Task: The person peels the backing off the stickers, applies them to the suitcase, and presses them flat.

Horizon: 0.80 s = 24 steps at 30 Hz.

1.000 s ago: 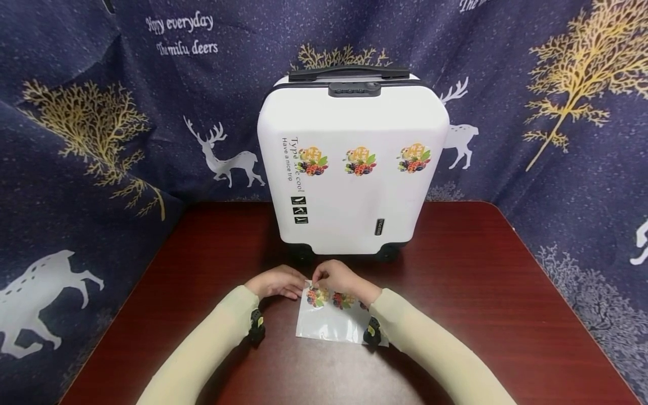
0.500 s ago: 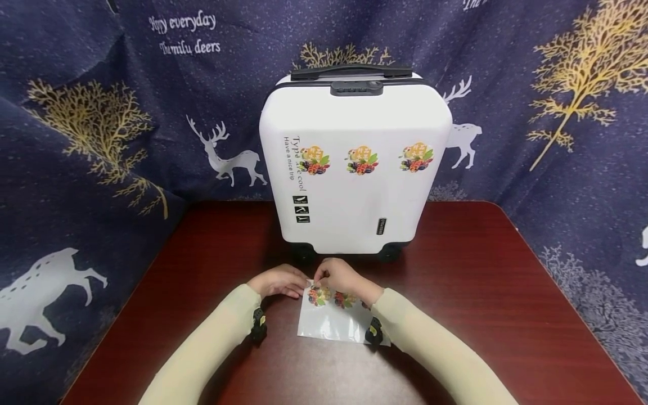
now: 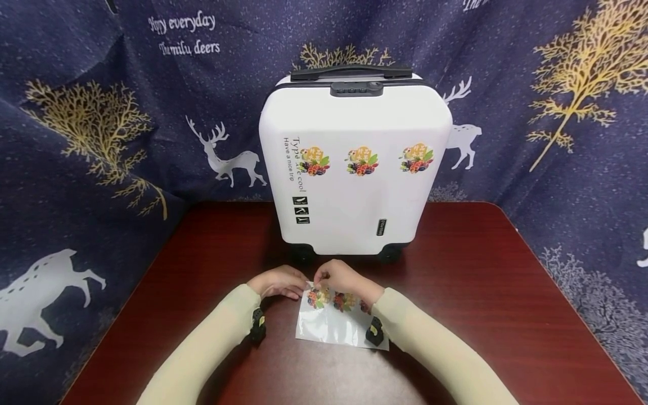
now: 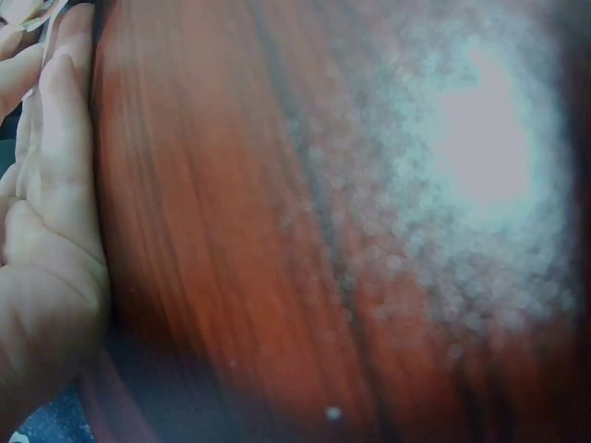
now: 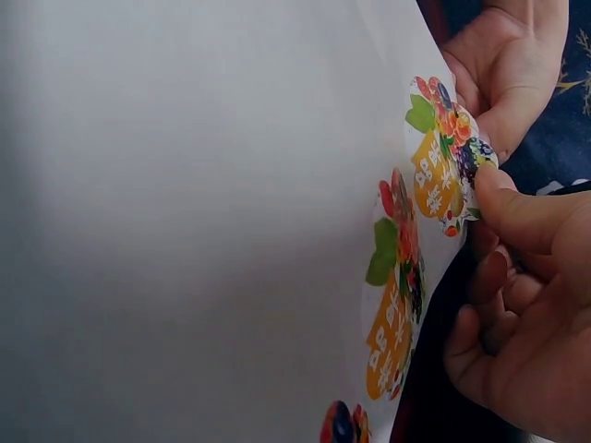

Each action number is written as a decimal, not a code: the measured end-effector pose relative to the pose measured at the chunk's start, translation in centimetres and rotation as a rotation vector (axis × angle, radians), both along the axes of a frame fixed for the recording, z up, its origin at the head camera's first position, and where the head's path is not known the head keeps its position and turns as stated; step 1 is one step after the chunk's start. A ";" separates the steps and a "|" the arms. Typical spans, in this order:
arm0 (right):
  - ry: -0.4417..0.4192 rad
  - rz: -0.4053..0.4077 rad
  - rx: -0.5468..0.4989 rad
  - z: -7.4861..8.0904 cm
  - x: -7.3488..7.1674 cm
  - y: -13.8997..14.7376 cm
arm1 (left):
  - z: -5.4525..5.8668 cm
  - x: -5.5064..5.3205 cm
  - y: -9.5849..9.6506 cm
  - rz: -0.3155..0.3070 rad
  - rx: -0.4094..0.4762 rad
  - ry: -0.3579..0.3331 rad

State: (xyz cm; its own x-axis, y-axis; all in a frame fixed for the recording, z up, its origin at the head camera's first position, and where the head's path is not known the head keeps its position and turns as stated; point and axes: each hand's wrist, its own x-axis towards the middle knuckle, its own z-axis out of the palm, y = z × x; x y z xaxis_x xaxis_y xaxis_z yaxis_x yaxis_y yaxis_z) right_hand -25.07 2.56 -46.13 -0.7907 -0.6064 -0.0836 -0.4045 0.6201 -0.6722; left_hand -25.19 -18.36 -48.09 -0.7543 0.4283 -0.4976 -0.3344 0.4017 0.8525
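A white sticker sheet (image 3: 329, 328) lies on the table, with a row of colourful fruit stickers along its far edge. My left hand (image 3: 280, 281) holds the sheet's far left corner, thumb at the edge. From above, my right hand (image 3: 344, 279) pinches the edge of the leftmost fruit sticker (image 3: 316, 298). In the right wrist view, that sticker (image 5: 439, 175) sits by the sheet's edge, the right thumb (image 5: 517, 208) on its rim. How far it is lifted I cannot tell. The left wrist view shows the left palm (image 4: 55, 249) and little of the sheet.
Behind the hands, a white suitcase (image 3: 349, 208) stands upright on the dark red table (image 3: 481, 281). Three fruit stickers (image 3: 362, 161) sit in a row across its front. A blue patterned cloth (image 3: 202, 112) hangs behind. Dark wrist cameras (image 3: 258, 326) are strapped to both wrists.
The sheet's near edge has shifted very slightly toward me. Both hands stay at the same corner, with their hold the same.
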 end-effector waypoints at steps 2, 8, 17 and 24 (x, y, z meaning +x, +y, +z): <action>0.005 0.004 0.006 0.0 0.0 0.0 | 0.0 0.0 0.0 0.000 0.000 -0.001; 0.007 0.017 0.019 0.0 -0.1 0.1 | 0.0 -0.1 0.1 -0.005 -0.012 -0.011; 0.018 0.017 0.029 0.2 0.2 0.0 | 0.2 -0.2 0.0 -0.015 -0.036 0.003; 0.017 0.021 0.033 0.5 0.7 0.1 | 0.0 0.0 0.0 -0.018 -0.020 0.011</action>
